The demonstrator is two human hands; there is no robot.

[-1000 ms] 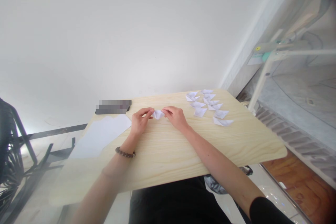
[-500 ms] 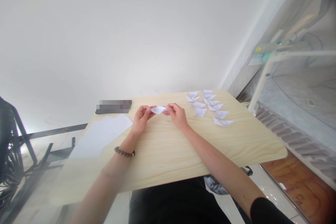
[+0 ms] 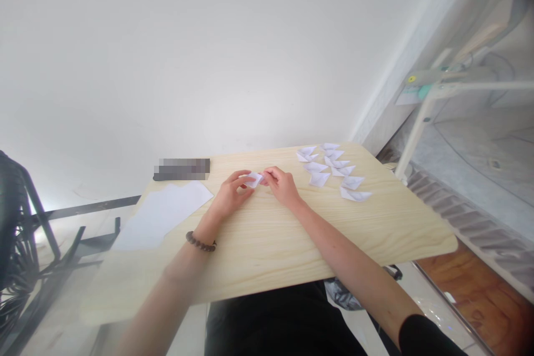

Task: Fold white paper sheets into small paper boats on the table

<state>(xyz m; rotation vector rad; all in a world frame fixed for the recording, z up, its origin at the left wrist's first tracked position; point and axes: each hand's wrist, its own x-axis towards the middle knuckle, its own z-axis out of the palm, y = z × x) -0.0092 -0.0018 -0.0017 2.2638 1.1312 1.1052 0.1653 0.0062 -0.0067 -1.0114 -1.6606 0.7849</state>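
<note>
A small folded white paper (image 3: 253, 180) is between my two hands over the middle of the table (image 3: 267, 245). My left hand (image 3: 231, 193) has its fingers curved round the paper's left part, thumb below and fingers above. My right hand (image 3: 282, 184) pinches the paper's right end between thumb and fingers. Several folded paper boats stand to the right, among them a near one (image 3: 355, 195) and one closer to my right hand (image 3: 319, 179).
Flat white sheets (image 3: 167, 214) lie on the table's left side, with a dark, pixelated object (image 3: 182, 170) behind them. A wall (image 3: 250, 67) rises behind the table. A black chair (image 3: 20, 222) stands at the left, a white metal frame (image 3: 417, 128) at the right.
My left hand has shifted right and changed from a pinch at the paper's left tip to a wider curve round it. The paper is turned and more covered by my fingers.
</note>
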